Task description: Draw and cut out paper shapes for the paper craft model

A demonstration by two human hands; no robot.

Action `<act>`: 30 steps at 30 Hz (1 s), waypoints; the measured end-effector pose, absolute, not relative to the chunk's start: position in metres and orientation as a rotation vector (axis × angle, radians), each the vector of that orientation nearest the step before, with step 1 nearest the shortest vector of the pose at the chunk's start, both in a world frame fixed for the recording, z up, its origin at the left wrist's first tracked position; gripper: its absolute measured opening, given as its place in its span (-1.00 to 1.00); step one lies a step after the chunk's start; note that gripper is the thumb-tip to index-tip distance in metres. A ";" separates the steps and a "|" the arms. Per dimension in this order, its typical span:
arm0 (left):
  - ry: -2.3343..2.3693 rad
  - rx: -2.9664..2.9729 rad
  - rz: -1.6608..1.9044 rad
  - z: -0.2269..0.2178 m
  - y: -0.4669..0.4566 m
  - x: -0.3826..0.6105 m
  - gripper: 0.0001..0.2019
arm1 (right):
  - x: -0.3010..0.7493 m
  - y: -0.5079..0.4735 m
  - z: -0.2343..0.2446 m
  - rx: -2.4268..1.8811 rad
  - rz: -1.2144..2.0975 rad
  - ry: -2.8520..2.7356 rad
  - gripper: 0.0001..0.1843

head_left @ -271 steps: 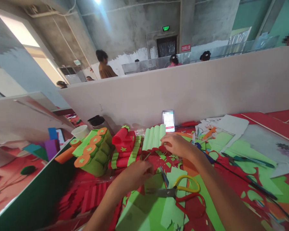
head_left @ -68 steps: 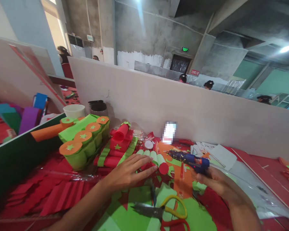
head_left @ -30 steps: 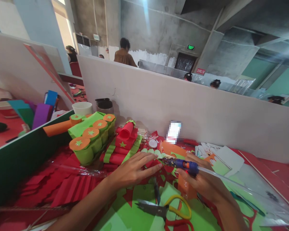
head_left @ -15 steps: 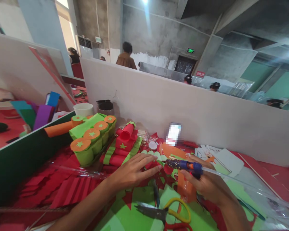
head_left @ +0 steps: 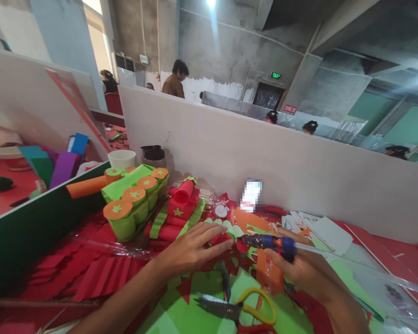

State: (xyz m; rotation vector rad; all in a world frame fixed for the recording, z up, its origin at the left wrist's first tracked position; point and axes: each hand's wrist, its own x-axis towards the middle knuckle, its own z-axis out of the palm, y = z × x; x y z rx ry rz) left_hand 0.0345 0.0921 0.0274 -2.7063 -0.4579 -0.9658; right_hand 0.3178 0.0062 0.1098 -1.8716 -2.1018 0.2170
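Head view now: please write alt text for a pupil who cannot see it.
A right hand holds a blue glue gun pointed toward pale green rolls by the left hand. Scissors lie nearer the viewer; a red and green craft model stands beyond the left hand.

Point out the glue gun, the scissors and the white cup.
Glue gun (head_left: 269, 241), head view: blue body.
Scissors (head_left: 234, 311), head view: dark metal near the pivot.
White cup (head_left: 121, 161), head view: outer wall.
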 end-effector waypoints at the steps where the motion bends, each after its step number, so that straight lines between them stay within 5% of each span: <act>1: -0.456 -2.703 -0.970 0.027 0.092 0.035 -0.50 | 0.318 0.006 0.111 -1.881 0.237 -2.106 -0.65; 9: -0.437 -2.674 -0.992 0.029 0.092 0.036 -0.55 | 0.329 0.003 0.100 -1.975 0.263 -1.992 -0.48; 30: -0.512 -2.657 -0.967 0.022 0.093 0.040 -0.51 | 0.348 0.001 0.108 -1.755 0.589 -1.801 -0.60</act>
